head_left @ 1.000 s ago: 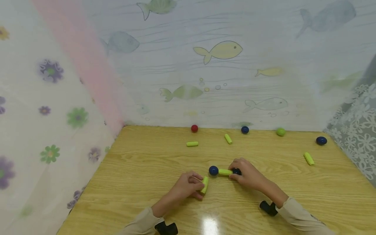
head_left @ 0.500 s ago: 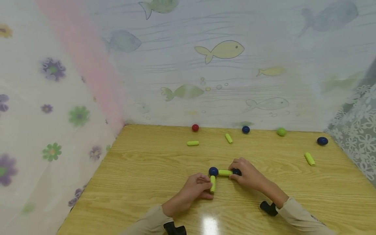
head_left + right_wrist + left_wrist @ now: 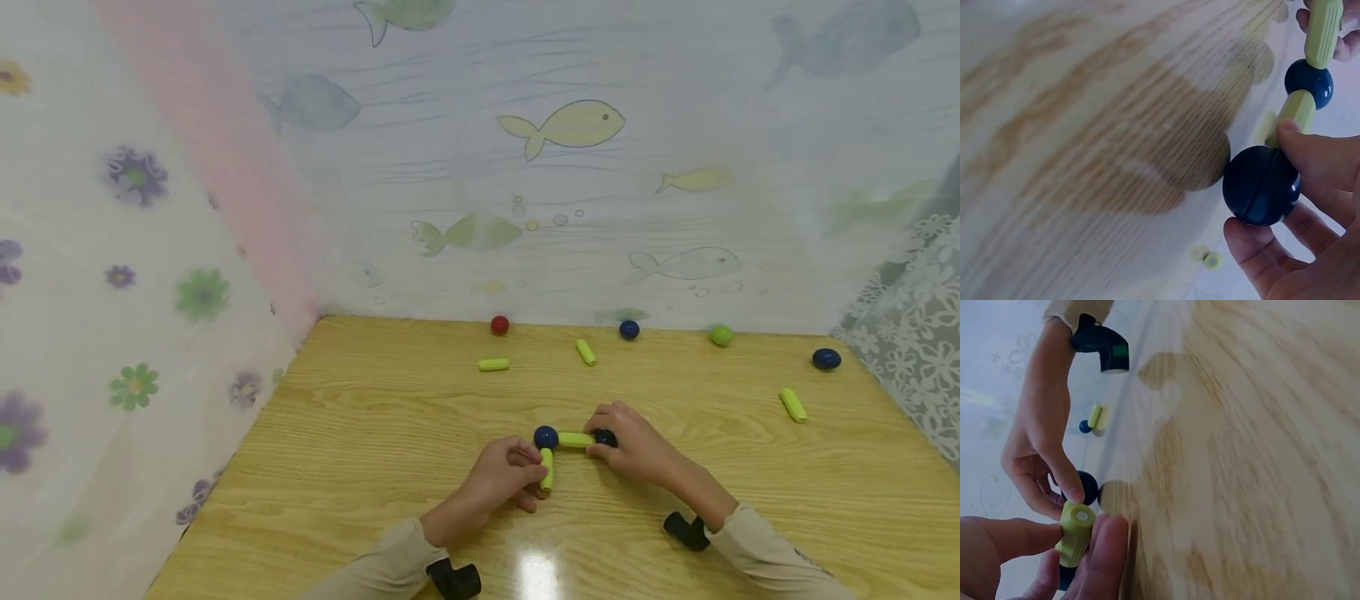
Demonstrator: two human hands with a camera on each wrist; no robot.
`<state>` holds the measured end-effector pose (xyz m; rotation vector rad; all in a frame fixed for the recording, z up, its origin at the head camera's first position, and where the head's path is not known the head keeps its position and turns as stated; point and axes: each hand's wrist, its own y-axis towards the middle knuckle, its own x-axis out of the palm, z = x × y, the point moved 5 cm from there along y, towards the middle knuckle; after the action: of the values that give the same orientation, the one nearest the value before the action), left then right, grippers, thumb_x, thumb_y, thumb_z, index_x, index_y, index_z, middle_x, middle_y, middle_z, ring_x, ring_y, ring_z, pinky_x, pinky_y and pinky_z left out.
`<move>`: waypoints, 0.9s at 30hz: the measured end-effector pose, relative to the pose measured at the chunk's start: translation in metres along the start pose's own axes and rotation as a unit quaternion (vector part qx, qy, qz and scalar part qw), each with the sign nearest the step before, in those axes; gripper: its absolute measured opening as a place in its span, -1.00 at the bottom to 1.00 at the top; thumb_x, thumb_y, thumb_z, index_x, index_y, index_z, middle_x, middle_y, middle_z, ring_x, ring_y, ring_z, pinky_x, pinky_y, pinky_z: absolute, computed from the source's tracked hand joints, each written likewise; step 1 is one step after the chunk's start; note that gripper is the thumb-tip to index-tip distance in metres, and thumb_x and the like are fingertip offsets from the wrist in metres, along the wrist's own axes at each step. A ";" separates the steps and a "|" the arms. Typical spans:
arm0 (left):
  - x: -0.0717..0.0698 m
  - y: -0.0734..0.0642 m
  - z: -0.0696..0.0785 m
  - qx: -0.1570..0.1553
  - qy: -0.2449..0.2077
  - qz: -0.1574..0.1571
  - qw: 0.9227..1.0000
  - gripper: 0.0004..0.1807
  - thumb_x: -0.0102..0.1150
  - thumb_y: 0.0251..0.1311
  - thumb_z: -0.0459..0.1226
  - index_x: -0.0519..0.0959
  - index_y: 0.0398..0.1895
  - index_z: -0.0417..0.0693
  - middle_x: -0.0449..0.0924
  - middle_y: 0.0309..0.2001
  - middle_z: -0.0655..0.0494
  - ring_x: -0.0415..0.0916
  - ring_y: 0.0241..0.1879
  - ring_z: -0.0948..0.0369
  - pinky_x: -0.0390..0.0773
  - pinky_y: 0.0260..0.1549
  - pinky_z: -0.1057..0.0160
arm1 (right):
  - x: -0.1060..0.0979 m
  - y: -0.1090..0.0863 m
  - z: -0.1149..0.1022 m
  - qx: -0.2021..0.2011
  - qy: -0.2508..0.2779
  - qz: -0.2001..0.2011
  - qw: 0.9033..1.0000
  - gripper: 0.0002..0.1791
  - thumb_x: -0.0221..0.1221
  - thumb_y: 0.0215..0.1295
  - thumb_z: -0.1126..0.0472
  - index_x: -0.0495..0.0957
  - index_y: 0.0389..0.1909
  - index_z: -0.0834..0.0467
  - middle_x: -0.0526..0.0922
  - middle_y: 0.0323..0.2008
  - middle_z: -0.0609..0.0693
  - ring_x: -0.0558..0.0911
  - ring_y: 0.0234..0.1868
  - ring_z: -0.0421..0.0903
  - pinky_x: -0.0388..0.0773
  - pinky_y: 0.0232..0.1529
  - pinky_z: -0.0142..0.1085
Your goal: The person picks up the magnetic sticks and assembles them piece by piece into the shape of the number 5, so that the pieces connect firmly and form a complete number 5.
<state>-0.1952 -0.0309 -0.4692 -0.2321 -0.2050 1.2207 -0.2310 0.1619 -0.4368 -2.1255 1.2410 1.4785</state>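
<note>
At table [image 3: 375, 400], green rod [image 3: 548, 475] pinched within left grip [image 3: 502, 479], end touching blue ball [image 3: 546, 437]; dark ball [image 3: 1260, 187] clamped within right grip [image 3: 632, 443].

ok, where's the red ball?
In the head view, the red ball sits at the far edge of the table, left of centre, just behind a lime stick and left of a blue ball.

Head view: soft, even light | glare: tabletop [image 3: 375, 417], near edge | left-wrist view: dim, hazy
</note>
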 end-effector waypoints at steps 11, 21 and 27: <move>-0.007 0.006 0.007 0.048 0.117 -0.025 0.992 -0.90 0.23 0.19 -0.35 0.52 -0.31 -0.19 0.60 -0.48 -0.07 0.60 -0.57 0.08 0.60 -0.67 0.17 | -0.002 -0.001 -0.001 -0.001 -0.007 -0.002 1.000 -0.86 0.33 0.12 0.28 0.65 -0.28 0.17 0.57 -0.30 -0.08 0.43 -0.32 -0.14 0.44 -0.34 -0.26; -0.058 0.048 0.032 0.138 0.228 0.017 0.964 -0.90 0.16 0.24 -0.34 0.55 -0.24 -0.19 0.57 -0.39 0.02 0.55 -0.56 0.09 0.59 -0.63 0.21 | 0.000 -0.001 0.001 -0.007 -0.004 -0.001 1.000 -0.86 0.33 0.12 0.27 0.65 -0.27 0.15 0.58 -0.29 -0.09 0.44 -0.30 -0.13 0.45 -0.32 -0.24; -0.089 0.073 0.045 0.162 0.237 0.067 0.956 -0.89 0.17 0.23 -0.36 0.56 -0.23 -0.23 0.57 -0.36 -0.02 0.53 -0.53 0.04 0.58 -0.65 0.18 | 0.002 -0.001 0.000 -0.006 -0.001 -0.007 1.000 -0.86 0.32 0.15 0.25 0.65 -0.25 0.14 0.57 -0.29 -0.11 0.44 -0.30 -0.14 0.45 -0.32 -0.26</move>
<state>-0.3029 -0.0886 -0.4495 -0.2482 0.4315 1.2756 -0.2306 0.1618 -0.4384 -2.1351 1.2169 1.4855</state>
